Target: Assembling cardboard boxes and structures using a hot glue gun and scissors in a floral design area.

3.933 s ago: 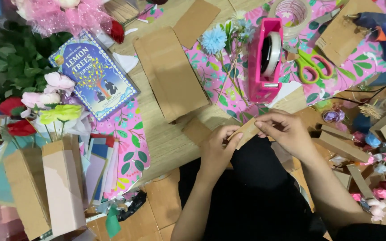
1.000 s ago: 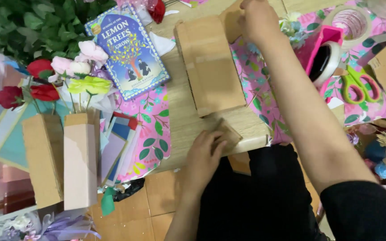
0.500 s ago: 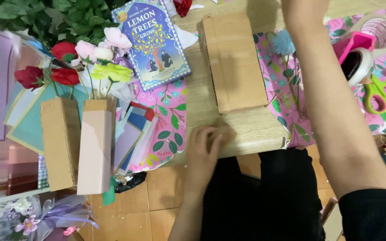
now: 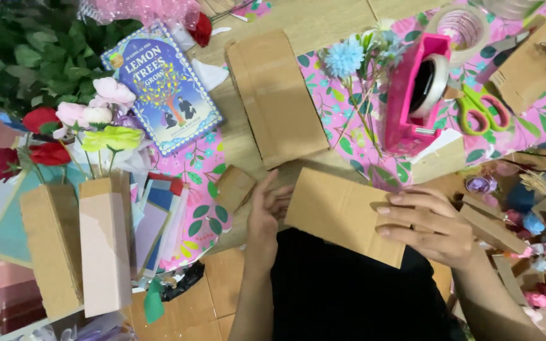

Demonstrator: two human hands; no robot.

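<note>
A wooden table [image 4: 323, 22] fills the frame, partly covered by pink leaf-print paper [image 4: 538, 123]. Left of centre, two tall cardboard boxes [image 4: 74, 246] stand holding paper flowers [image 4: 64, 129]. At upper centre lies a flat cardboard piece [image 4: 276, 95], with a blue book [image 4: 162, 85] to its left. Low in the middle, a brown cardboard sheet [image 4: 342, 211] is held between both hands: the left hand [image 4: 266, 215] touches its left edge with fingers curled, and the right hand [image 4: 434, 227] grips its right end, fingers on top. A pink tape dispenser [image 4: 412, 95] and green scissors [image 4: 481, 110] sit at upper right.
</note>
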